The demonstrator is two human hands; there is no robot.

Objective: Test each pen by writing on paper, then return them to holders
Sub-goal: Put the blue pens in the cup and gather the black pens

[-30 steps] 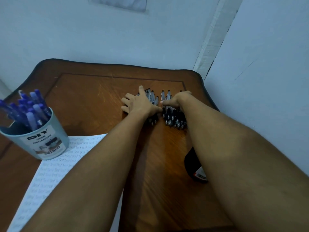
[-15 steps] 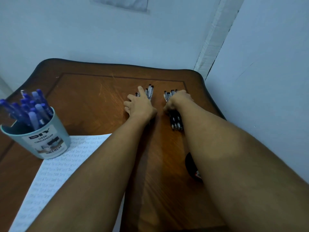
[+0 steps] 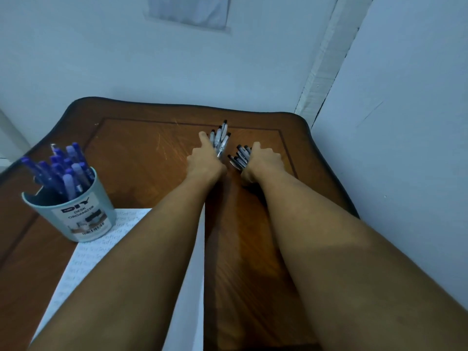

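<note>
Far across the wooden table [image 3: 141,158], my left hand [image 3: 203,162] grips a bundle of black-capped pens [image 3: 220,139] whose tips stick up past the fingers. My right hand [image 3: 263,160] grips a second bundle of black pens [image 3: 239,158], their ends poking out to the left of the fist. A grey-blue holder [image 3: 76,214] full of blue pens [image 3: 63,168] stands at the left. A sheet of paper [image 3: 86,259] covered in handwritten lines lies in front of that holder, partly under my left forearm.
White walls close off the back and right side of the table, meeting at a corner [image 3: 319,79]. The table's dark curved edge [image 3: 329,160] runs near the right wall. My forearms cover much of the near tabletop.
The black pens lay spread flat under both hands. Now each hand has gathered its share into a bundle and lifted the tips up. The dark object by my right forearm is now hidden.
</note>
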